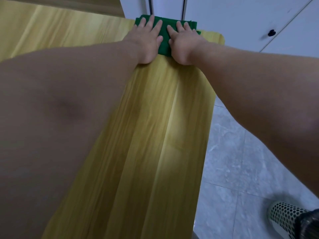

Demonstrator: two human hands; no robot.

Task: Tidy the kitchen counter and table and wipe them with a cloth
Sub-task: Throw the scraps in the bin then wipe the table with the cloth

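Together, from our head view, we press both palms down on a folded green cloth (166, 19) at the far end of a yellow wood-grain table (155, 135), arms stretched out full length. Our left hand (149, 38) and right hand (183, 42) lie side by side on top of it. The left fingers (158, 25) are straight and slightly spread, flat on the fabric. The right fingers (179, 25) lie the same way, straight, a little apart and pointing away from us. The two thumbs turn inward toward each other, close but not touching, with a narrow strip of green showing between them. Neither hand curls round the cloth or pinches it.

The cloth sits directly under our fingers and palms. Its far hem shows just beyond the fingertips, and its corners stick out to the outer side of each hand. Its near edge appears between the heels of our hands, which rest on bare tabletop.

Beyond the fingertips stand white cabinet doors (224, 18), and a small dark knob (271, 32) sits on one, out past the right fingers. Grey marble-look floor tiles (241, 161) run along the table on the right-hand side. Well back from the fingers, near our body, a perforated pale shoe (284, 216) rests on those tiles.
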